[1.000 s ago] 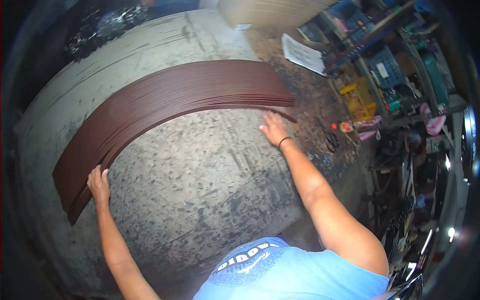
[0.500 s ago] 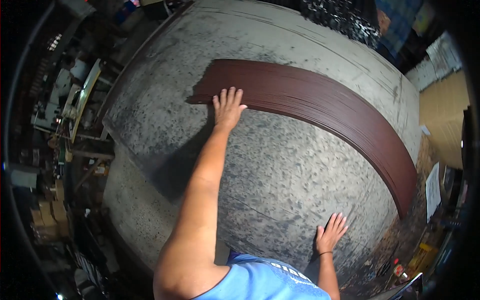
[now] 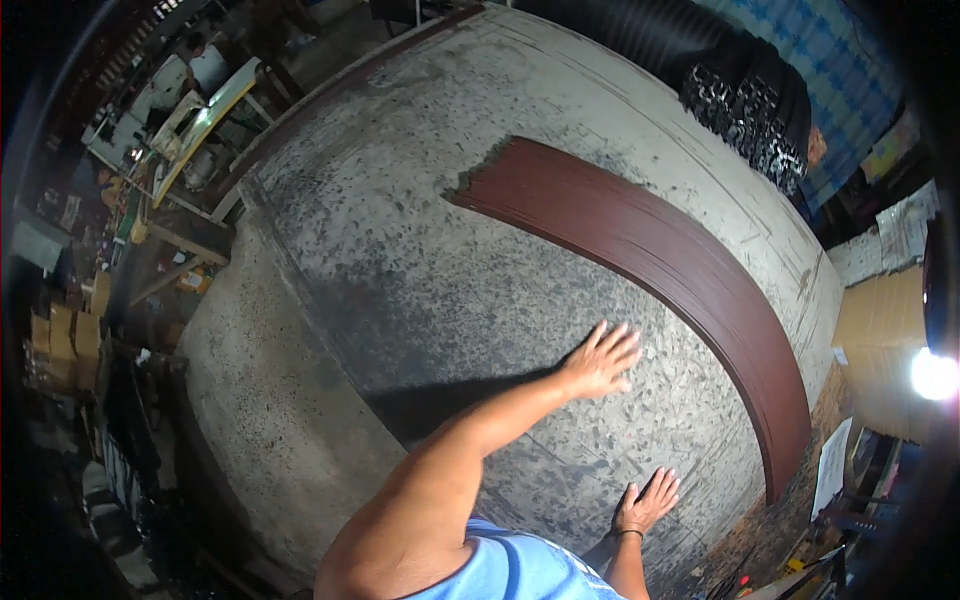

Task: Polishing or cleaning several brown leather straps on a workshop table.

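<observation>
A wide stack of long, thin dark red-brown strips [image 3: 640, 225] lies across the grey, stained tabletop [image 3: 400, 270], curved by the lens. Its left end is uneven. My left hand [image 3: 598, 365] is spread over the middle of the table, on the near side of the strips and apart from them; whether it touches the surface I cannot tell. Closer to me, my right hand [image 3: 647, 502] lies with fingers stretched on the tabletop, a thin dark band at its wrist. Neither hand holds anything.
A bundle of black strips [image 3: 750, 105] with pale ends sits at the table's far right edge. Cardboard [image 3: 880, 350] stands at the right, beside a bright lamp [image 3: 935, 374]. To the left are a yellow-edged bench [image 3: 205, 125] and stacked cartons [image 3: 65, 345].
My left hand has left the near edge of the strips by their left end and moved right and nearer to me. My right hand stays in about the same place. The view has turned.
</observation>
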Action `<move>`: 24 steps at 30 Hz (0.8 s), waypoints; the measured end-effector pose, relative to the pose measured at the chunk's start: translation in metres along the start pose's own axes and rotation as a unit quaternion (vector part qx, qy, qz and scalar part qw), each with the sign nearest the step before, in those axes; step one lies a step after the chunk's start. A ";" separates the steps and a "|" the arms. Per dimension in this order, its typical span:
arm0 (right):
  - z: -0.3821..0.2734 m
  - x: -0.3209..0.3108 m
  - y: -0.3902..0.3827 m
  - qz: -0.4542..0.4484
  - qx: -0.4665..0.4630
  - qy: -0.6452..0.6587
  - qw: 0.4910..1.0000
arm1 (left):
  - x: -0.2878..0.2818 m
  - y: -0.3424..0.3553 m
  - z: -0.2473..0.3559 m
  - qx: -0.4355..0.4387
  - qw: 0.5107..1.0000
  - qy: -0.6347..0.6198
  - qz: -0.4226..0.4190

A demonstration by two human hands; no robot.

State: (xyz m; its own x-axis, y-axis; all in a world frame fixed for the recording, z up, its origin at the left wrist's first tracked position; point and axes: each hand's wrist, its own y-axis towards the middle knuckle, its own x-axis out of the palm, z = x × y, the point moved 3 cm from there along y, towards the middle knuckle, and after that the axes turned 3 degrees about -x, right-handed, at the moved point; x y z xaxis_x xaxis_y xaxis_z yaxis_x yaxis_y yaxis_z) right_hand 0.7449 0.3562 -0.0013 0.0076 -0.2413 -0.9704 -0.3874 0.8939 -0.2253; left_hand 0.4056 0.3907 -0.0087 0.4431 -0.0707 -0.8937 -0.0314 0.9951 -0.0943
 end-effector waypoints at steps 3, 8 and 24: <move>0.000 0.000 0.000 -0.006 0.013 -0.003 1.000 | 0.005 -0.082 -0.002 -0.049 0.998 0.030 0.033; 0.006 0.005 0.001 0.016 0.019 -0.021 0.999 | -0.042 -0.243 -0.061 -0.323 0.925 0.136 0.145; 0.008 0.021 0.018 -0.004 0.032 -0.166 0.986 | 0.156 -0.527 0.047 -0.500 0.838 -0.208 0.067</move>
State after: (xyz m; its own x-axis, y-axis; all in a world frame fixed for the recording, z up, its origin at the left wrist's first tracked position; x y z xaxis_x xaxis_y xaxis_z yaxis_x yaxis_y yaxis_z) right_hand 0.7454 0.3707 -0.0265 0.3156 -0.1208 -0.9412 -0.3280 0.9168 -0.2277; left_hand 0.5335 -0.1415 -0.0781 0.6433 0.2751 -0.7144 -0.7487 0.4211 -0.5120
